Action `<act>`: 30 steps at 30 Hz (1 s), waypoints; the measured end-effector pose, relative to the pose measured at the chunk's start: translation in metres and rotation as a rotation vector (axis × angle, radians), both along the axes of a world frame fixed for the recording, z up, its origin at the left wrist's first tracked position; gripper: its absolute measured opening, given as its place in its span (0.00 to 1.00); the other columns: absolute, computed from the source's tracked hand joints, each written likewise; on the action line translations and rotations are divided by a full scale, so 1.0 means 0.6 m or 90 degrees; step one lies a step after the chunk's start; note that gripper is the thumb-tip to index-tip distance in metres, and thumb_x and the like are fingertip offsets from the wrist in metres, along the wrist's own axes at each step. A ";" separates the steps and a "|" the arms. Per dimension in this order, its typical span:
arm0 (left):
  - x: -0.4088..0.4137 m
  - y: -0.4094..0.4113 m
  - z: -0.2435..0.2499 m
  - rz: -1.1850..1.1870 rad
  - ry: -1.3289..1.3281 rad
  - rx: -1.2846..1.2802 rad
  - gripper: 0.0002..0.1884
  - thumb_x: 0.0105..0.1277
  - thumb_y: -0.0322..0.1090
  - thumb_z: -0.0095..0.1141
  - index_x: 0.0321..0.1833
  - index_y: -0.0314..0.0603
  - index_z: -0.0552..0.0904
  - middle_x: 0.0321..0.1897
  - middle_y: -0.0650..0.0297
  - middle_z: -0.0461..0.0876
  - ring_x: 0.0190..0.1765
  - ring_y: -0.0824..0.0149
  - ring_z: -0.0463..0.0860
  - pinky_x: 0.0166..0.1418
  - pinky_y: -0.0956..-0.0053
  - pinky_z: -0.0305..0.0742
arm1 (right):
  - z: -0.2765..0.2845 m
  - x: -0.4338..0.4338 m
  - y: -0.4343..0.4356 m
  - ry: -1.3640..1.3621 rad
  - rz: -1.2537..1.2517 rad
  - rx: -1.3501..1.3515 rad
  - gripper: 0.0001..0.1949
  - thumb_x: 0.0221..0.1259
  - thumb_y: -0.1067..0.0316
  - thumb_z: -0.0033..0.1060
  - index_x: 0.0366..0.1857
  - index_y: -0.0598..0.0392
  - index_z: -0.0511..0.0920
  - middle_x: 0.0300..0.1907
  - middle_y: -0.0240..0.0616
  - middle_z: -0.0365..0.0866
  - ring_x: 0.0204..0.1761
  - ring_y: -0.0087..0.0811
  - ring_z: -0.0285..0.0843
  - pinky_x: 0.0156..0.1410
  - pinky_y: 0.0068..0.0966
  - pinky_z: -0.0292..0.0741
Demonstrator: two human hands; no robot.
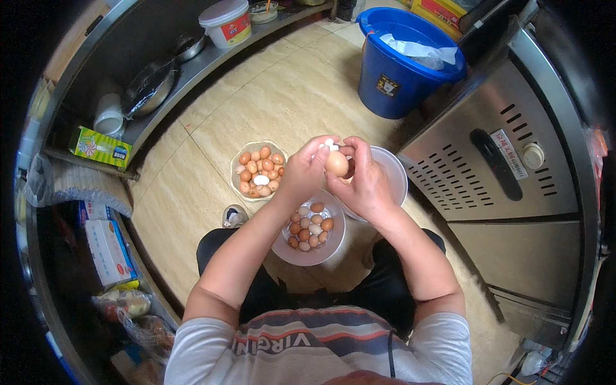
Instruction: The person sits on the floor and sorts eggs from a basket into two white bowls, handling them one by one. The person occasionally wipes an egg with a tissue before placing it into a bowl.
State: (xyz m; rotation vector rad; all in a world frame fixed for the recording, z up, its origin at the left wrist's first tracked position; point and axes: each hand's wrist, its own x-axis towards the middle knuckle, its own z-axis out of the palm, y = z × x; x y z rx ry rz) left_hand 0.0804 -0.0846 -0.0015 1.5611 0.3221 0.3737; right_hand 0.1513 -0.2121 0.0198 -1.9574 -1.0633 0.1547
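Note:
Both my hands meet in front of me around a light brown egg (337,164). My left hand (308,166) grips it from the left, and my right hand (365,180) has curled fingers against its other side. Small white pieces (330,143) show at the fingertips just above it; whether they are shell or egg white is unclear. Below my hands, a translucent plastic bowl (276,250) holds several brown and paler eggs (304,234). Another pale plastic bowl (397,175) stands under my right hand, its contents mostly hidden. To the left, a cream basket (234,182) contains brown eggs and one white egg (261,180).
A blue plastic bin (385,91) stands ahead on the tiled floor. On the right is a stainless steel appliance (471,168) with vents and a knob. Left, a metal shelf (197,79) carries a lidded white tub (226,26), pans, cups and a green box (101,148).

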 end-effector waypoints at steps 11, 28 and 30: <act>0.004 -0.013 0.025 -0.047 0.093 -0.332 0.17 0.76 0.40 0.38 0.61 0.39 0.69 0.55 0.60 0.73 0.59 0.68 0.73 0.61 0.70 0.72 | 0.001 0.022 -0.020 -0.184 0.030 0.042 0.29 0.50 0.75 0.68 0.57 0.57 0.63 0.47 0.43 0.81 0.48 0.46 0.79 0.51 0.34 0.76; 0.006 0.004 -0.011 0.014 0.064 -0.214 0.17 0.76 0.43 0.39 0.51 0.37 0.74 0.44 0.57 0.79 0.46 0.66 0.80 0.47 0.74 0.77 | 0.005 0.015 -0.005 -0.244 0.073 0.048 0.24 0.48 0.72 0.68 0.52 0.54 0.69 0.39 0.44 0.80 0.41 0.45 0.79 0.44 0.37 0.75; -0.001 0.004 0.000 0.031 0.152 0.015 0.15 0.75 0.42 0.41 0.49 0.37 0.75 0.37 0.58 0.81 0.42 0.66 0.81 0.44 0.73 0.76 | 0.001 0.013 -0.002 -0.245 0.068 0.047 0.25 0.47 0.73 0.68 0.51 0.54 0.69 0.38 0.45 0.80 0.40 0.46 0.78 0.44 0.38 0.75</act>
